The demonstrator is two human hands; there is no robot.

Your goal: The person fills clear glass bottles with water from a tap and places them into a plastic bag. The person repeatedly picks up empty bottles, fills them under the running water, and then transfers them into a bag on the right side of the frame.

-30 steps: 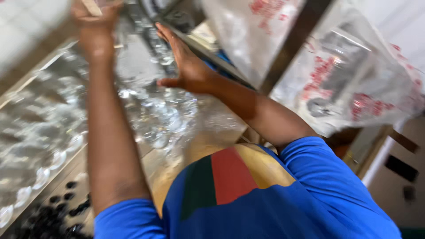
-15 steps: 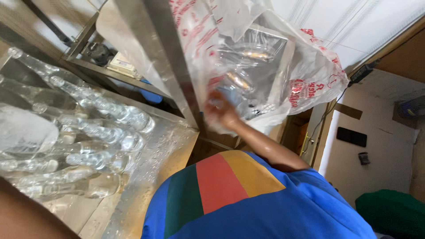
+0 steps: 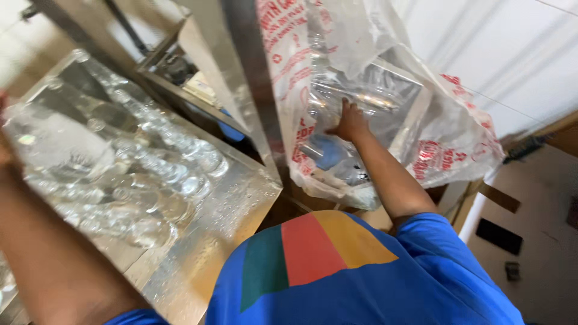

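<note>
Reaching: the right hand [image 3: 349, 123] was stretched out on a bare forearm and pressed against a clear plastic bag [image 3: 385, 108] with red print.
Right fingers: they lay fairly close together and flat on the bag's film, clamped on nothing that could be seen.
Bag: it hung to the right of an upright metal post [image 3: 250, 84], bulging around a boxy metal frame [image 3: 415, 126] and clear bottles inside, with a blue patch [image 3: 330, 151] showing low in it, just below the hand.
Left hand: only its edge [image 3: 3, 144] showed at the left border, above a blurred forearm; whether its fingers were apart or together could not be told.
Table: a wet metal surface [image 3: 217, 229] lay under the left arm, bearing rows of clear plastic bottles [image 3: 144, 174] lying on their sides.
Shirt: a blue shirt [image 3: 361, 283] with green, red and yellow panels filled the lower frame.
</note>
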